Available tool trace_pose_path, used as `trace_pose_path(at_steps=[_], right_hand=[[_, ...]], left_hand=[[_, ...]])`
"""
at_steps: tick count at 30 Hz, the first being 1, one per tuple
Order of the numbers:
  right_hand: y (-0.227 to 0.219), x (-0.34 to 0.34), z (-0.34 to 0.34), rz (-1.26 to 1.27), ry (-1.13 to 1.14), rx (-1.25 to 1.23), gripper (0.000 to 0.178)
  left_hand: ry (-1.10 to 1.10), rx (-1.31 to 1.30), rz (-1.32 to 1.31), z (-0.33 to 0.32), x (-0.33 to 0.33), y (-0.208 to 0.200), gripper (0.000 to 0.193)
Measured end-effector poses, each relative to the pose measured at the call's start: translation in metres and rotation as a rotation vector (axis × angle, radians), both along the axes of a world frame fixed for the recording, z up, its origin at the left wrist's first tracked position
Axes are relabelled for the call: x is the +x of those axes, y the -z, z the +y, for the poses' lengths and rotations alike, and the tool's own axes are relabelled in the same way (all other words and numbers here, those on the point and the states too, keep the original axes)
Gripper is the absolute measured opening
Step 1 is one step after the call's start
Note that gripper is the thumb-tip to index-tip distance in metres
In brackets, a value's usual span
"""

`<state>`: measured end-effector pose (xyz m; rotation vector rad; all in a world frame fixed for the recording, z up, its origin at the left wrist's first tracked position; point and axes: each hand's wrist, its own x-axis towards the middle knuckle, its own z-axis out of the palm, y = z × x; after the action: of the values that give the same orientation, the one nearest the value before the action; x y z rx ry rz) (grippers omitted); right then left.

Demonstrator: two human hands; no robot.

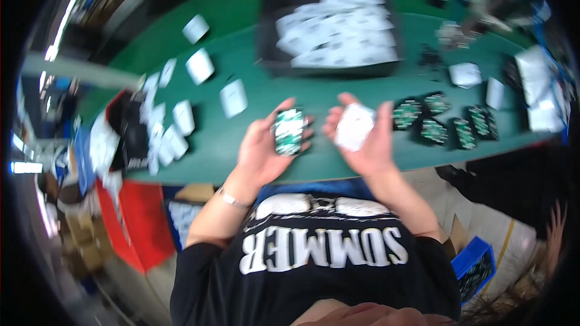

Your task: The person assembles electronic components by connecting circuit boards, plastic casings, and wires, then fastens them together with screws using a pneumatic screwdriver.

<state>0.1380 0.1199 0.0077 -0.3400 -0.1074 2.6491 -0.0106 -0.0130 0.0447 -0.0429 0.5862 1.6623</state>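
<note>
My left hand (261, 148) holds a small, flat black piece with a shiny green-and-white face (289, 131), its fingers wrapped round the edges. My right hand (376, 145) cradles a small white packet (355, 127) on the palm, fingers curled about it. The two hands are apart, above the near part of the green table (326, 166). Motion blur hides what exactly each item is. Just right of my right hand lie several similar black-and-green pieces (434, 131).
A black bin (329, 71) full of white packets stands at the far middle. Loose white packets (233, 98) lie to the left, beside a dark box (130, 136). Another person's hand (554, 235) shows at the right edge. A blue crate (477, 268) sits low on the right.
</note>
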Motion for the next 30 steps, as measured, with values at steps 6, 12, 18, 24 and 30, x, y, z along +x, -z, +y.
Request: trace_pose_path(at_steps=[6,12,18,24,30], right_hand=[[-0.006,-0.033,-0.029,-0.064,-0.138,0.022,0.084],[-0.012,-0.054,-0.045,-0.138,-0.202,0.100,0.084],[-0.009,-0.051,-0.045,-0.081,-0.232,0.086,0.088],[-0.014,-0.050,-0.045,-0.188,-0.203,0.105,0.090],[-0.013,-0.048,-0.047,-0.142,-0.179,0.148,0.085]], left_hand=[[0.014,0.040,0.111,-0.034,-0.008,-0.009,0.059],[-0.067,-0.015,0.322,-0.053,-0.009,-0.004,0.055],[-0.074,-0.047,0.402,-0.046,-0.010,-0.020,0.049],[-0.107,-0.185,1.360,-0.019,0.006,-0.015,0.049],[0.026,-0.303,1.772,-0.006,0.018,-0.024,0.048]])
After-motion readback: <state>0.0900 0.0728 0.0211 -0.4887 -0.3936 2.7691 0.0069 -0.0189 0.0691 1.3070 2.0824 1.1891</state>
